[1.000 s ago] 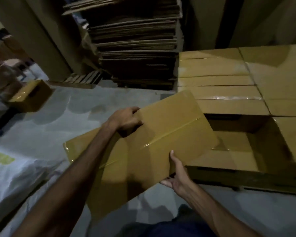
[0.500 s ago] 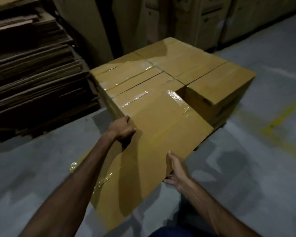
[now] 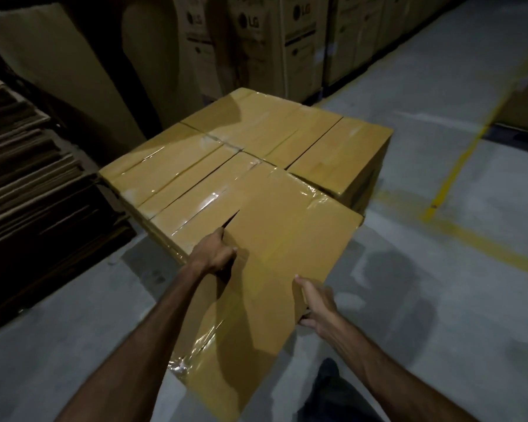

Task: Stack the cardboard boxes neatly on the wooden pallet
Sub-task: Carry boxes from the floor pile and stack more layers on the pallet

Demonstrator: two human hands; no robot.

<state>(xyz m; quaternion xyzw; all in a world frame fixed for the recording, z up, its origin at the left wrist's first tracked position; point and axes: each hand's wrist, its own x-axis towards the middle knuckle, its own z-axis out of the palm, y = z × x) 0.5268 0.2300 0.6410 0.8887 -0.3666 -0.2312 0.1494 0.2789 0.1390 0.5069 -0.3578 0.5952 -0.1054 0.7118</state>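
Note:
I carry a taped brown cardboard box [image 3: 275,254] in front of me. Its far end reaches the near right corner of the stack of cardboard boxes [image 3: 226,153]. My left hand [image 3: 215,254] grips the box's left edge with curled fingers. On the right edge, my right hand [image 3: 316,303] holds the box, thumb on top and fingers underneath. The stacked boxes hide the wooden pallet below them.
A pile of flattened cardboard sheets [image 3: 34,190] fills the left side. Tall printed cartons [image 3: 275,44] stand along the back. Grey concrete floor [image 3: 439,239] with yellow lines [image 3: 457,169] spreads to the right. My leg [image 3: 333,391] shows at the bottom.
The view has swung from the low open side of the stack to its right corner. The carried box has come forward until its far end reaches the stack. Both hands keep their grip.

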